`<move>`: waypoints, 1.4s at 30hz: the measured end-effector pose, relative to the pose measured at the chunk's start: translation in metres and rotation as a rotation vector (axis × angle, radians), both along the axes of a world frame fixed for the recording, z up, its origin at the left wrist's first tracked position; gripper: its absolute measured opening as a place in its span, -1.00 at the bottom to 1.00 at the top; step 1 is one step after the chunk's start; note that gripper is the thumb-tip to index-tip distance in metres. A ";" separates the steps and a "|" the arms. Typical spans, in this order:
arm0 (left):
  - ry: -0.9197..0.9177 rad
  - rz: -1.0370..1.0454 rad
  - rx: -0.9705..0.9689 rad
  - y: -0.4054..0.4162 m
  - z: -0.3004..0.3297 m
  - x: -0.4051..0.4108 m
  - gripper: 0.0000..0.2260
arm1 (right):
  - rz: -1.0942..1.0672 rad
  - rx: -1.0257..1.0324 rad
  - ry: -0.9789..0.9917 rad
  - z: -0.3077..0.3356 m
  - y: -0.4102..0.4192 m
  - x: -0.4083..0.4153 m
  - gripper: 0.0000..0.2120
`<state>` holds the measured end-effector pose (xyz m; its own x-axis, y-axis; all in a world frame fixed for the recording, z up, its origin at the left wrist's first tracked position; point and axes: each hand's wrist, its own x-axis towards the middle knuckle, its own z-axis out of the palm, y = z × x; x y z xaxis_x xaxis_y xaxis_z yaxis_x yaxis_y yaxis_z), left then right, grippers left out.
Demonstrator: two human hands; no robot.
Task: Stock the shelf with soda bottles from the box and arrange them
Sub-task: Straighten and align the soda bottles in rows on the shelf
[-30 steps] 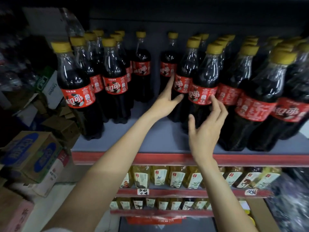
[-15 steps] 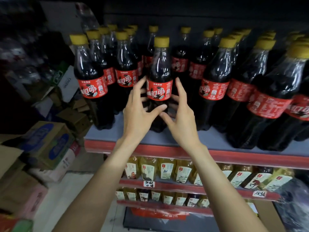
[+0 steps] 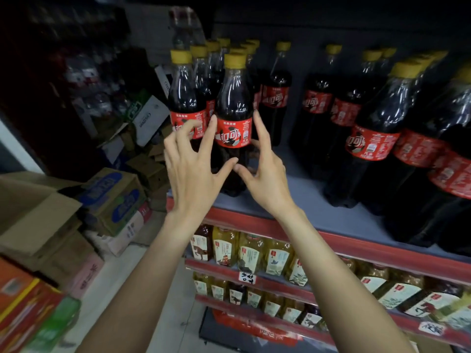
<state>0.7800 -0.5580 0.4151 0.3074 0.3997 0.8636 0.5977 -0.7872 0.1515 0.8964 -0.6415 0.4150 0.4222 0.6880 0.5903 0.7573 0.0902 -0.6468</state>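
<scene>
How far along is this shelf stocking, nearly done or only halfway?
Mostly done, it seems: cola bottles stand in rows on the left and in a larger group on the right of the shelf. In hand: both hands, left and right, flank the front bottle, fingers spread, apparently positioning it. Left: a bare gap between the groups. The supply box can't be identified, so the remaining count is unknown.

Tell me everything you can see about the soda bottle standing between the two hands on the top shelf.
The soda bottle is clear plastic, filled with dark cola, with a yellow cap and a red label printed with white characters. It stands upright near the front edge of the grey shelf, just right of a matching bottle. The left hand and right hand flank it with fingers spread; their fingertips reach the label's sides, though firm contact cannot be confirmed.
</scene>
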 end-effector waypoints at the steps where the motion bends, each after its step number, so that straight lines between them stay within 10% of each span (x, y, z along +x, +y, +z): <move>1: -0.006 0.012 -0.003 0.003 -0.001 -0.001 -0.39 | 0.009 -0.003 0.005 0.000 0.003 -0.001 -0.07; 15: -0.142 -0.115 -0.074 0.020 -0.010 0.002 -0.44 | 0.051 -0.026 -0.001 -0.002 0.016 -0.005 -0.13; 24: -0.262 -0.205 0.141 -0.005 -0.005 0.033 -0.60 | -0.339 0.144 -0.030 -0.006 -0.002 0.053 -0.63; 36: -0.218 -0.129 0.053 0.013 -0.018 0.033 -0.43 | -0.798 -0.077 -0.380 0.005 0.063 0.132 -0.35; 42: -0.213 -0.169 0.044 0.014 -0.016 0.031 -0.44 | -0.822 -0.190 -0.223 0.017 0.075 0.132 -0.13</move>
